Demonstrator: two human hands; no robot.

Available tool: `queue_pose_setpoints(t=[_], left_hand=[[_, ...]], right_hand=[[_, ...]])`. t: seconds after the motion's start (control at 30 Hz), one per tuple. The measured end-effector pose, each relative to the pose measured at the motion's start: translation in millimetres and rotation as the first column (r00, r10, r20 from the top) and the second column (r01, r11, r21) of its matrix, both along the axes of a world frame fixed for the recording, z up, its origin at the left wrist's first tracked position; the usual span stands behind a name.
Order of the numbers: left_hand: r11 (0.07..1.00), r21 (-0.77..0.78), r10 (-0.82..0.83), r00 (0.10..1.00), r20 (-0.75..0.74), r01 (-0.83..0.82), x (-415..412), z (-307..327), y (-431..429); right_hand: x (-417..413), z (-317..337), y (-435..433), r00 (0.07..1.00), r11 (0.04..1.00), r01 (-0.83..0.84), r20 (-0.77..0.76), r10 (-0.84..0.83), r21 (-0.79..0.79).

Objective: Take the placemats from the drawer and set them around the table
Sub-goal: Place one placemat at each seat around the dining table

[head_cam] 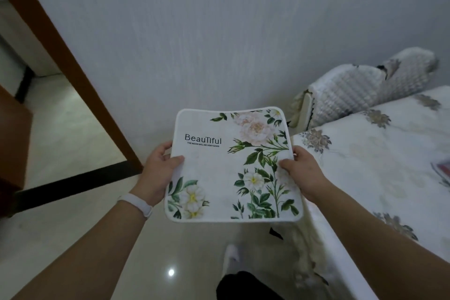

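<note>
Now, hold: left hand (158, 173) and right hand (300, 170) each closed on white floral fabric placemat (231, 168).
Advice: keep it level, lower flat onto cloth-covered table (365, 165).

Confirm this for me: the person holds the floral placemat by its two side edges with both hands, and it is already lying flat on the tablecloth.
Not quite. In the head view the left hand and right hand do grip the floral placemat by its side edges, but it is not lying on the tablecloth. It is held up in the air over the floor, left of the table's edge.
</note>
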State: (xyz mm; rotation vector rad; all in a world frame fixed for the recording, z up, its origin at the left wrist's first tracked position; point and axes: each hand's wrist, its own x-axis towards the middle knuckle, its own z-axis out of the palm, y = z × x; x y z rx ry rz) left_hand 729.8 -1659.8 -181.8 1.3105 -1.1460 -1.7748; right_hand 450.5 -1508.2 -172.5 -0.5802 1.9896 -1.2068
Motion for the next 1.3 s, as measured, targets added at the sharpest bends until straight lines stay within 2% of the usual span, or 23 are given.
queue_pose_setpoints(t=[0.3,0.5,0.8,1.07,1.3], left_hand=[[0.986,-0.064,-0.148,0.986,0.081,0.153,-132.3,-8.7,-147.0],[0.964,-0.089,-0.241,0.966,0.097,0.249,-225.1,11.3,-235.1],[0.890,-0.122,-0.430,0.897,0.102,0.440,-356.8,38.1,-309.6],[0.739,-0.109,-0.657,0.747,0.102,0.665,-487.3,29.3,-342.5],[0.546,-0.083,-0.830,0.551,0.080,0.834,-596.7,25.1,-381.8]], right_hand=[[-103.7,-16.4,-102.2,0.984,0.984,0.172,0.059,-0.169,-0.042],[-178.0,3.4,-166.6,0.974,0.976,0.212,0.092,-0.208,-0.046],[-264.2,30.5,-198.1,0.903,0.901,0.429,0.063,-0.426,-0.066],[-316.0,23.8,-193.4,0.755,0.754,0.656,0.036,-0.655,-0.042],[-344.2,19.6,-213.7,0.546,0.547,0.837,0.064,-0.835,0.005]])
